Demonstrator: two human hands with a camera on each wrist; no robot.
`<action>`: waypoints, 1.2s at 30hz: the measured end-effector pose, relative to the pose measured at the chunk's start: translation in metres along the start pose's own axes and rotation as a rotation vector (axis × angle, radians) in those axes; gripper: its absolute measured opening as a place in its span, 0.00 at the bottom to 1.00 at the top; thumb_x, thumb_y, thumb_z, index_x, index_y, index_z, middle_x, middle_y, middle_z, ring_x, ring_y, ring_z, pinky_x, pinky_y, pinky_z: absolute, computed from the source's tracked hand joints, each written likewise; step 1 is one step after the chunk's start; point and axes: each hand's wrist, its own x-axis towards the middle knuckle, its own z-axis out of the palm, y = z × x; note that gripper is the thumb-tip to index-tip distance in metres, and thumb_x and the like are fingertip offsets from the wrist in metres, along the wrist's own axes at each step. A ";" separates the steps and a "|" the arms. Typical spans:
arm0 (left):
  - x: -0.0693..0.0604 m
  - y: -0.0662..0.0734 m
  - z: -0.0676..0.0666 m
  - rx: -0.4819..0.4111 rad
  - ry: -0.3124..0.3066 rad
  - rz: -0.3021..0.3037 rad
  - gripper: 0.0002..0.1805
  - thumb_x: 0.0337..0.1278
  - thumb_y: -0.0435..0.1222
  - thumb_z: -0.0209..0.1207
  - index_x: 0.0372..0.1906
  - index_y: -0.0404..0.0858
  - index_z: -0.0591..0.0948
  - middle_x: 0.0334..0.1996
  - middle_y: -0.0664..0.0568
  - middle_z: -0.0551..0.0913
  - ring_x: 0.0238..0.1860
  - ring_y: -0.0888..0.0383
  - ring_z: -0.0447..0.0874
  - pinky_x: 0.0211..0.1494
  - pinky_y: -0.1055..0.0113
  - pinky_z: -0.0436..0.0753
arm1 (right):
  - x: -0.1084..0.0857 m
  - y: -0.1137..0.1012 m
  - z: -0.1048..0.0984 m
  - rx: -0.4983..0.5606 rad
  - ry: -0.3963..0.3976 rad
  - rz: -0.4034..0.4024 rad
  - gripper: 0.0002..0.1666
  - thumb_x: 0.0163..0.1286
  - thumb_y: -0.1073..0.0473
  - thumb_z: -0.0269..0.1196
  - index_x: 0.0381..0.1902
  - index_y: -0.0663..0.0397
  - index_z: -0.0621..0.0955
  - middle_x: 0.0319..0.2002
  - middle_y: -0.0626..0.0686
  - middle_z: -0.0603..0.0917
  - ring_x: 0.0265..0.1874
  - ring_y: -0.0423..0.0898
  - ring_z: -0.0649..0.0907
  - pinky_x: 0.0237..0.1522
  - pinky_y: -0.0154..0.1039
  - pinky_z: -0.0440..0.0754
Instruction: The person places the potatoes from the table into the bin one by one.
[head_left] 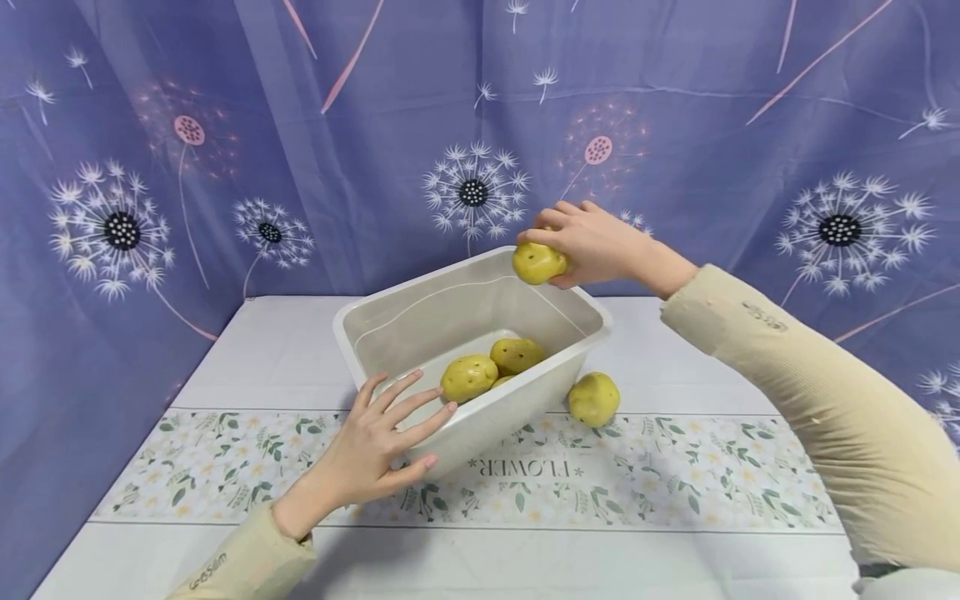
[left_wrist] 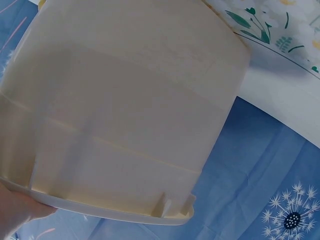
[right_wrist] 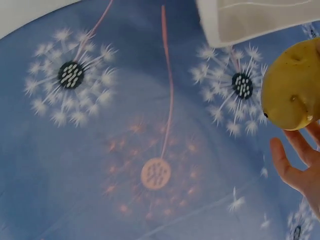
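Right hand [head_left: 588,242] grasps potato [head_left: 538,265] above tub's [head_left: 495,429] far rim, likely for clearance. Left hand [head_left: 378,450], spread, ungripping, at near corner, probably steadying. Loose potato [head_left: 594,400] below right corner; other potatoes [head_left: 469,377] inside.

Left hand [head_left: 367,454] spreads 5 fingers; raised right hand [head_left: 592,242] grips.

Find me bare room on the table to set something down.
The table is bare between the loose potato and right sleeve, and between the bin and left curtain. Crowded: the bin's near side, with potatoes and the left hand.
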 end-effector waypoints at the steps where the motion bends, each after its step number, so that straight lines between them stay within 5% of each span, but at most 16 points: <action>1: 0.000 0.000 -0.001 0.000 -0.001 -0.001 0.27 0.62 0.55 0.34 0.56 0.48 0.74 0.53 0.50 0.75 0.60 0.44 0.65 0.56 0.42 0.60 | 0.005 -0.002 0.003 -0.001 -0.005 -0.008 0.37 0.43 0.48 0.69 0.54 0.42 0.72 0.46 0.54 0.75 0.44 0.52 0.73 0.38 0.50 0.71; 11: 0.000 0.000 0.000 -0.003 0.034 0.002 0.27 0.62 0.54 0.35 0.54 0.46 0.76 0.51 0.50 0.76 0.59 0.44 0.67 0.54 0.41 0.61 | 0.044 -0.017 0.029 0.013 -0.062 -0.064 0.36 0.43 0.49 0.68 0.53 0.39 0.72 0.45 0.52 0.76 0.43 0.51 0.74 0.33 0.47 0.70; 19: 0.000 0.000 -0.001 -0.002 -0.006 -0.008 0.26 0.61 0.55 0.36 0.57 0.49 0.73 0.53 0.50 0.75 0.62 0.45 0.64 0.56 0.41 0.60 | 0.060 -0.022 0.047 0.035 -0.177 -0.039 0.35 0.43 0.50 0.67 0.54 0.40 0.72 0.45 0.52 0.76 0.45 0.50 0.73 0.38 0.50 0.72; 24: 0.000 0.001 -0.001 -0.004 0.002 -0.001 0.26 0.61 0.55 0.37 0.56 0.49 0.73 0.53 0.50 0.75 0.61 0.45 0.64 0.56 0.41 0.60 | 0.063 -0.025 0.053 0.056 -0.243 -0.031 0.36 0.45 0.51 0.67 0.55 0.42 0.71 0.47 0.53 0.76 0.48 0.51 0.74 0.40 0.51 0.72; 36: 0.000 0.000 0.000 -0.001 0.010 0.000 0.27 0.62 0.55 0.34 0.56 0.49 0.74 0.50 0.49 0.77 0.59 0.43 0.66 0.55 0.41 0.61 | 0.051 -0.023 0.042 -0.001 -0.228 -0.028 0.36 0.47 0.50 0.67 0.57 0.42 0.71 0.51 0.51 0.76 0.49 0.50 0.73 0.38 0.50 0.71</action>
